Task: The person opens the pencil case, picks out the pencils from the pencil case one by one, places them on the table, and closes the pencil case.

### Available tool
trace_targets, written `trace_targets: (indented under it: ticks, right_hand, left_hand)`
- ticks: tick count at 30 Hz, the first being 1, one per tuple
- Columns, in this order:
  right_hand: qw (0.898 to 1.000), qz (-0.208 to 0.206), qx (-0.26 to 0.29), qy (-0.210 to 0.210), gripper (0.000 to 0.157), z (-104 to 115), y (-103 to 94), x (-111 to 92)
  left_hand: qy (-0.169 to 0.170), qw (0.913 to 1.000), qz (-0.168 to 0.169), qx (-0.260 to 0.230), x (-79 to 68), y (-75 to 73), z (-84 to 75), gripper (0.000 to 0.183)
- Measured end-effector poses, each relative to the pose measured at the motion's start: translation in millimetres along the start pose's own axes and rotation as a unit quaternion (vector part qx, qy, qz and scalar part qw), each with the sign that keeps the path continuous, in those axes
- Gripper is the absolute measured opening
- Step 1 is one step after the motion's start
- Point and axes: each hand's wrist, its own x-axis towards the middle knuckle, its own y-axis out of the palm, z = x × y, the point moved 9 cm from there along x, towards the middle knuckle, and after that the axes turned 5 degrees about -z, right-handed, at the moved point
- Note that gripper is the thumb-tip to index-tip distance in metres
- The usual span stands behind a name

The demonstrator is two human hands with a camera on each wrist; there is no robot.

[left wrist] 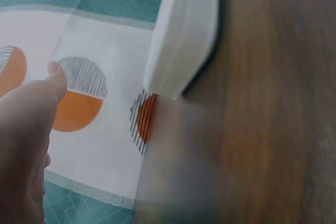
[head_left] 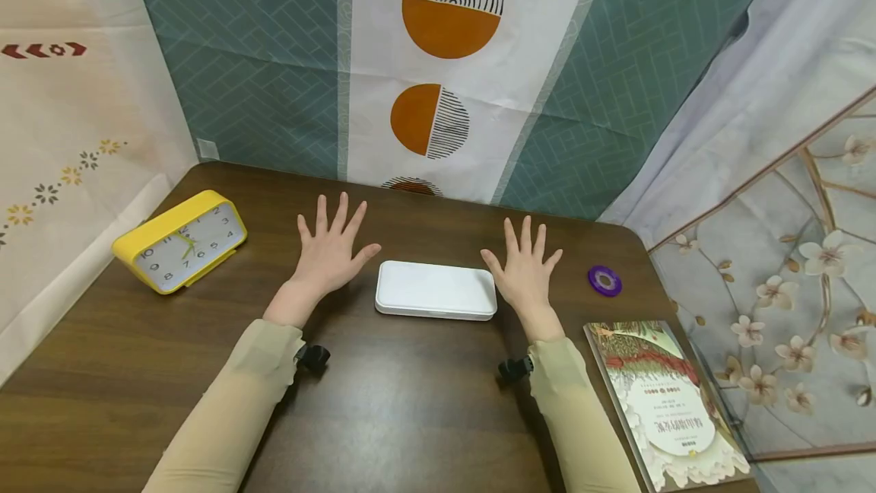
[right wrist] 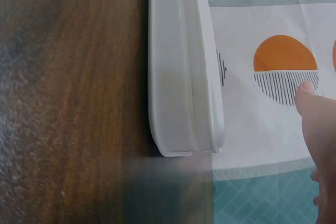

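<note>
A white lidded case [head_left: 436,290], long and flat with rounded corners, lies closed on the brown wooden table [head_left: 411,402]. Left of it, my left hand [head_left: 328,253] is spread with straight fingers, its thumb toward the case and holding nothing. On the other side my right hand [head_left: 525,274] is likewise spread, thumb near the case's right end, with nothing in it. The left wrist view shows one end of the case [left wrist: 184,30] beside my thumb [left wrist: 55,80]. In the right wrist view the case's side [right wrist: 178,77] and lid seam appear, with my thumb [right wrist: 305,95] apart from it.
A yellow alarm clock [head_left: 181,242] stands at the table's left. To the right are a purple ring-shaped object [head_left: 605,281] and a book [head_left: 664,402] with a picture cover. A patterned curtain [head_left: 274,59] hangs behind the table's far edge.
</note>
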Motion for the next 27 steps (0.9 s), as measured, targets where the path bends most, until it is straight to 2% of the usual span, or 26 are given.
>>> trace_targets:
  ticks: [3, 7, 12, 16, 21, 23, 27]
  right_hand:
    - [1.000, -0.010, 0.014, -0.002, 0.079, 0, -3.5, 0]
    - [0.998, -0.022, 0.063, -0.002, 0.080, -1, -6.4, 1]
    - [0.992, -0.034, 0.123, 0.003, 0.083, -7, -4.9, 3]
    - [0.982, -0.030, 0.185, -0.001, 0.080, -12, -1.3, 5]
    - [0.965, 0.001, 0.264, -0.005, 0.083, -17, 6.0, 5]
    - [0.954, 0.016, 0.300, -0.007, 0.084, -19, 9.3, 5]
    - [0.928, 0.064, 0.367, -0.004, 0.083, -10, 1.5, -5]
  left_hand:
    - [-0.002, 0.9998, 0.000, -0.018, 0.8, -3.0, -2.0, 0.084]
    - [-0.005, 0.9987, -0.003, -0.051, 3.5, -6.0, -3.6, 0.083]
    - [-0.013, 0.9907, 0.009, -0.135, 4.8, -3.5, -0.8, 0.078]
    - [-0.020, 0.9759, 0.036, -0.215, 2.9, 2.6, 1.5, 0.079]
    - [-0.012, 0.9577, 0.063, -0.280, 0.7, 10.5, 2.0, 0.082]
    - [-0.009, 0.9498, 0.077, -0.303, 0.0, 15.5, 2.3, 0.084]
    - [0.000, 0.9310, 0.117, -0.346, -3.4, 27.8, 1.7, 0.093]
